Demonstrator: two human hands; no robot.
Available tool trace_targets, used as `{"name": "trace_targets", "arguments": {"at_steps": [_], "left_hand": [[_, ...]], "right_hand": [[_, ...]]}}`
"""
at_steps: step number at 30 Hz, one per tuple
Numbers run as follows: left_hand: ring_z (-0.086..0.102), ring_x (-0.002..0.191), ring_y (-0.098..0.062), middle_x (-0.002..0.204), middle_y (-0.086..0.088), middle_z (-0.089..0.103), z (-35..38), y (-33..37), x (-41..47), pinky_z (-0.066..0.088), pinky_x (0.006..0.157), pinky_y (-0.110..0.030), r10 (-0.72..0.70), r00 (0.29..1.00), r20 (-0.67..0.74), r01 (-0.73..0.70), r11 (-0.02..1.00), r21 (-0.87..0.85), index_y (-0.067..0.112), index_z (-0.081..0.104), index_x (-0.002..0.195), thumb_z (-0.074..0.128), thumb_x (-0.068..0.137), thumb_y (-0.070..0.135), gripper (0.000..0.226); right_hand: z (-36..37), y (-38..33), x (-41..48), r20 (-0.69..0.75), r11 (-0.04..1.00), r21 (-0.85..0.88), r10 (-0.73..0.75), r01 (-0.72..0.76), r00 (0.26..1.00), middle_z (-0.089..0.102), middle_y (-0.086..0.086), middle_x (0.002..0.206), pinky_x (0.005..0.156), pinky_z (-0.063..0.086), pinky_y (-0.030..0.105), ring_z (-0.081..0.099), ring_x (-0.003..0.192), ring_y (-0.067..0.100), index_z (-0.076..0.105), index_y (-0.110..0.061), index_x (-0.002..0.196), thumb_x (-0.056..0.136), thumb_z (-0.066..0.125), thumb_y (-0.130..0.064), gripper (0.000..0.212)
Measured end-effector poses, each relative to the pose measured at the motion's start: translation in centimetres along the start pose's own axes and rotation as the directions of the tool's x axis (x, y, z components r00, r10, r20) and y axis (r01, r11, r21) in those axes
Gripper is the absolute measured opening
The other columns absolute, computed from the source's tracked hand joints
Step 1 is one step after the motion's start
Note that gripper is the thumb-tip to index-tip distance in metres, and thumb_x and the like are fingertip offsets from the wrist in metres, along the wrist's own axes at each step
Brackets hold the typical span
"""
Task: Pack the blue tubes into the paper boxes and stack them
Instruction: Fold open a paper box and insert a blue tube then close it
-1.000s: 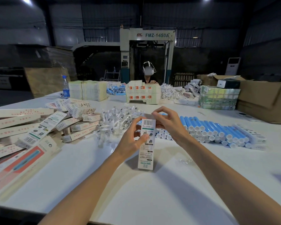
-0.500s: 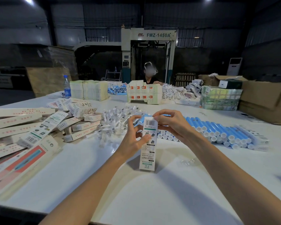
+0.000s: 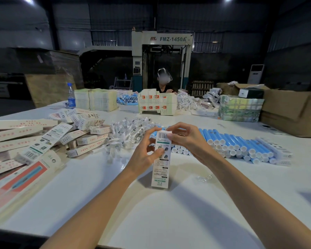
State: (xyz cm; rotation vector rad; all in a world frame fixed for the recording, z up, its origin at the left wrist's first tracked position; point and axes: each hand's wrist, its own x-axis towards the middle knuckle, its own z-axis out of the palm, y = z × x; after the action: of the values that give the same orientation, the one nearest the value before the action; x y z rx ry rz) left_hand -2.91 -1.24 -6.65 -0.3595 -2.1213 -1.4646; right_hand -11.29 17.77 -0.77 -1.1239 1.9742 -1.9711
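Mid-counter, nearest item: one box, long axis roughly upright, barcode end uppermost. Whether its lower end touches the surface cannot be confirmed.

The left grip is closed round the box's middle, with the thumb on the printed face. The right grip pinches the top end, fingers curled at the flap. The box hides its contents, so a tube inside cannot be verified.

Assessment: the step in hand is closing the top flap of this box. The next move calls for tucking the flap fully home while the left grip steadies the body. The box then goes to the pile toward the left edge, laid square, before a fresh tube is taken.

Just beyond the hands, clear packets lie heaped at centre. The tubes lie in a stacked row toward the right edge, white caps facing the near side. Many are unpacked, so the task is judged well short of complete.

Far edge: flat stacks, a carton at the right corner, and a second person behind.
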Motion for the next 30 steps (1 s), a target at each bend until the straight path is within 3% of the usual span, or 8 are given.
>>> {"name": "trace_targets", "arguments": {"at_steps": [5, 9, 15, 18, 20, 24, 27, 30], "left_hand": [[0.071, 0.107, -0.021, 0.113, -0.001, 0.075, -0.1, 0.1, -0.1, 0.060, 0.092, -0.039, 0.002, 1.000, 0.002, -0.002, 0.999, -0.042, 0.039, 0.046, 0.144, 0.072, 0.094, 0.021, 0.060], [0.072, 0.096, -0.022, 0.109, -0.007, 0.075, 0.0, 0.1, -0.1, 0.062, 0.087, -0.044, -0.005, 1.000, 0.002, 0.005, 0.998, -0.063, 0.035, 0.046, 0.142, 0.072, 0.094, 0.023, 0.056], [0.070, 0.108, -0.028, 0.115, -0.004, 0.076, 0.2, 0.0, -0.4, 0.059, 0.096, -0.040, -0.033, 0.999, 0.006, 0.034, 0.991, -0.129, 0.036, 0.047, 0.144, 0.072, 0.095, 0.022, 0.057], [0.071, 0.111, -0.019, 0.120, -0.001, 0.075, 0.2, 0.1, -0.5, 0.058, 0.093, -0.029, -0.057, 0.998, -0.001, 0.056, 0.981, -0.188, 0.036, 0.048, 0.144, 0.074, 0.094, 0.020, 0.059], [0.072, 0.111, -0.020, 0.120, -0.004, 0.075, 0.0, 0.2, -0.4, 0.060, 0.095, -0.033, -0.084, 0.996, -0.028, 0.073, 0.960, -0.270, 0.037, 0.049, 0.140, 0.077, 0.091, 0.017, 0.059], [0.067, 0.124, -0.033, 0.130, -0.021, 0.065, 0.0, 0.2, -0.2, 0.058, 0.103, -0.048, -0.123, 0.991, -0.061, 0.089, 0.915, -0.394, 0.042, 0.051, 0.131, 0.078, 0.088, 0.013, 0.058], [0.066, 0.125, -0.034, 0.131, -0.025, 0.062, 0.1, -0.1, 0.0, 0.060, 0.096, -0.044, -0.152, 0.987, -0.054, 0.108, 0.870, -0.481, 0.048, 0.055, 0.126, 0.079, 0.087, 0.014, 0.057], [0.070, 0.123, -0.031, 0.127, -0.015, 0.072, 0.5, -0.5, 0.0, 0.062, 0.094, -0.040, -0.151, 0.988, -0.012, 0.120, 0.831, -0.543, 0.052, 0.056, 0.124, 0.081, 0.087, 0.016, 0.057]], "right_hand": [[0.4, 0.3, -0.1, -0.052, 0.998, -0.031, -0.064, 0.063, 0.997, 0.080, 0.012, 0.105, 0.095, 0.061, 0.048, 0.076, 0.101, 0.032, 0.076, -0.002, 0.103, 0.091, 0.080, -0.010, 0.015], [0.7, 0.6, -0.2, -0.063, 0.989, -0.111, -0.104, 0.096, 0.993, 0.081, 0.008, 0.102, 0.091, 0.062, 0.041, 0.077, 0.099, 0.028, 0.079, -0.005, 0.105, 0.095, 0.076, -0.012, 0.013], [1.6, 1.7, -0.9, -0.121, 0.991, -0.082, -0.119, 0.109, 0.986, 0.078, 0.009, 0.109, 0.094, 0.060, 0.042, 0.074, 0.106, 0.028, 0.076, -0.006, 0.111, 0.098, 0.072, -0.014, 0.016], [2.1, 2.3, -1.5, -0.102, 0.999, 0.051, -0.016, 0.021, 0.995, 0.074, 0.003, 0.127, 0.100, 0.057, 0.041, 0.070, 0.118, 0.025, 0.067, -0.019, 0.134, 0.100, 0.070, -0.023, 0.034], [2.2, 2.3, -1.8, -0.084, 0.984, 0.155, 0.103, -0.089, 0.991, 0.071, 0.001, 0.133, 0.103, 0.055, 0.040, 0.069, 0.120, 0.020, 0.053, -0.029, 0.148, 0.101, 0.069, -0.034, 0.050], [1.8, 2.4, -3.1, 0.074, 0.946, 0.129, 0.289, -0.296, 0.955, 0.075, 0.001, 0.123, 0.094, 0.055, 0.036, 0.069, 0.113, 0.021, 0.064, -0.039, 0.136, 0.102, 0.060, -0.049, 0.035], [1.4, 3.0, -4.6, 0.200, 0.939, 0.125, 0.292, -0.320, 0.935, 0.069, 0.008, 0.135, 0.101, 0.055, 0.043, 0.067, 0.123, 0.031, 0.062, -0.033, 0.141, 0.104, 0.056, -0.054, 0.043], [1.2, 2.6, -5.9, 0.193, 0.939, 0.161, 0.273, -0.305, 0.942, 0.067, 0.006, 0.137, 0.102, 0.055, 0.037, 0.064, 0.127, 0.025, 0.061, -0.030, 0.144, 0.102, 0.062, -0.053, 0.048]]}}
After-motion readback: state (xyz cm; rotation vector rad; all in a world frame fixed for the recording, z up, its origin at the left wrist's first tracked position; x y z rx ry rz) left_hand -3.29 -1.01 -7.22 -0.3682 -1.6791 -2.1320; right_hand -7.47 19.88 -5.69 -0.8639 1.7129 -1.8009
